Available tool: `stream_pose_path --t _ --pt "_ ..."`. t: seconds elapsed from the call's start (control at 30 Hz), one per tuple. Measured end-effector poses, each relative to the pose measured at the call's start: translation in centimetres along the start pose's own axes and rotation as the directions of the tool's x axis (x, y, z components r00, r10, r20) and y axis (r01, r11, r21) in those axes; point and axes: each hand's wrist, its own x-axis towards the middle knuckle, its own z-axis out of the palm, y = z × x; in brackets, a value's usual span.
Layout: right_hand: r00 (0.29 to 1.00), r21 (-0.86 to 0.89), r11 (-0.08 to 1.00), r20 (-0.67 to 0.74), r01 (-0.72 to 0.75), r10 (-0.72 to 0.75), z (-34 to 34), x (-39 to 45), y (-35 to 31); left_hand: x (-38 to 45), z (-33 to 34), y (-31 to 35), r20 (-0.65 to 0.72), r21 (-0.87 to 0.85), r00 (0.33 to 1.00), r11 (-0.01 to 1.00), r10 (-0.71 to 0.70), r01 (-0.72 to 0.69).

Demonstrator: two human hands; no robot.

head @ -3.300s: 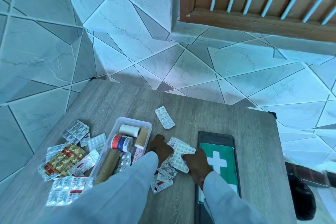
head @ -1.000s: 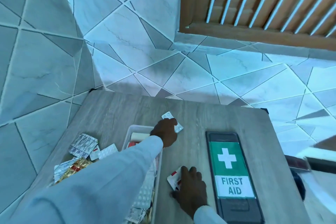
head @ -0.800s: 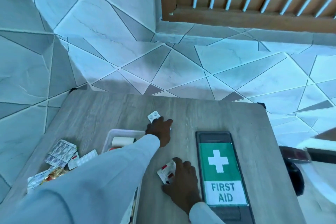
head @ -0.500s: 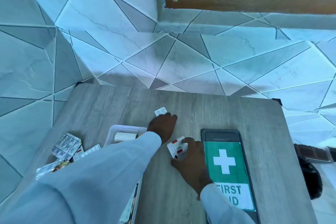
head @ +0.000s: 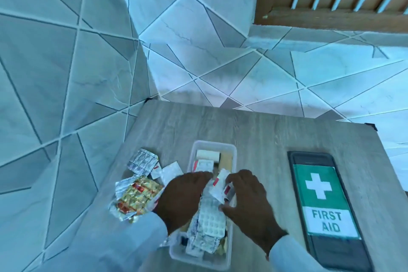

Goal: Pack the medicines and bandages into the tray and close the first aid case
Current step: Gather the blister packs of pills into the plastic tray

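A clear plastic tray (head: 213,144) stands mid-table, holding a white bandage roll (head: 207,154), a tan bandage (head: 226,161) and a heap of white blister packs (head: 209,218). Both hands hover over its middle. My right hand (head: 247,199) pinches a white-and-red pill strip (head: 219,187) above the heap. My left hand (head: 181,196) is palm down, fingertips beside that strip; what is under the palm is hidden. A small white blister pack (head: 204,164) lies in the tray just past its fingertips. The dark case lid (head: 324,201) with the green FIRST AID label lies flat to the right.
Left of the tray lie loose packs: a silver one (head: 143,161), a gold one (head: 138,196) and a white one (head: 170,171). The wooden table (head: 254,130) meets tiled walls at the back and left. Its right edge drops off beyond the lid.
Both hands have come back from the far and middle table to the tray. The small white pack that lay beyond the tray now lies inside it. My right hand carried the red-marked strip over.
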Motion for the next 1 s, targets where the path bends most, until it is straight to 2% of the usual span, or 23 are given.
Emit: stream_pose_path --t 0.13,0.23,0.33,0.47,0.53,0.63,0.67,0.73,0.8,0.93,1.0 --pt "0.990 -0.300 0.952 0.143 0.057 -0.015 2.6 -1.9 -2.1 -4.0 0.9 0.0 0.136 -0.082 0.990 0.996 0.042 -0.031" --pt "0.968 -0.412 0.909 0.247 0.059 0.049 2.9 -2.4 -3.2 -5.0 1.8 -0.6 0.305 -0.044 0.952 0.999 0.036 -0.024" --pt "0.931 -0.510 0.859 0.336 0.051 0.145 3.0 -3.2 -4.5 -5.2 2.6 -1.3 0.336 -0.017 0.935 0.993 0.115 -0.116" --pt "0.933 -0.564 0.825 0.316 0.040 0.170 3.7 -4.3 -5.7 -5.8 1.6 -1.6 0.294 -0.002 0.946 0.990 0.139 -0.144" --pt "0.947 -0.546 0.837 0.281 0.026 0.154 3.8 -4.3 -6.1 -6.4 0.7 -2.4 0.238 -0.068 0.968 0.995 0.081 -0.067" --pt "0.953 -0.507 0.862 0.269 0.020 0.136 3.6 -4.1 -7.1 -8.2 -0.7 -5.1 0.129 -0.222 0.981 0.960 -0.143 0.169" --pt "0.956 -0.486 0.874 0.265 0.018 0.127 3.6 -4.0 -7.3 -8.8 -0.9 -6.3 0.106 -0.283 0.963 0.921 -0.248 0.268" --pt "0.964 -0.427 0.904 0.245 0.013 0.102 3.6 -3.7 -8.2 -10.0 -1.4 -8.8 0.111 -0.379 0.879 0.798 -0.464 0.469" --pt "0.974 -0.326 0.945 0.215 0.004 0.070 4.0 -3.9 -9.4 -11.4 -1.8 -10.7 0.168 -0.392 0.794 0.699 -0.585 0.598" --pt "0.988 -0.053 0.999 0.151 -0.008 0.016 5.5 -5.2 -11.9 -13.8 -0.7 -10.7 0.327 -0.323 0.697 0.618 -0.638 0.717" --pt "0.987 0.065 0.998 0.160 0.017 -0.027 6.3 -6.5 -12.7 -14.6 0.4 -9.0 0.396 -0.279 0.676 0.619 -0.622 0.734"
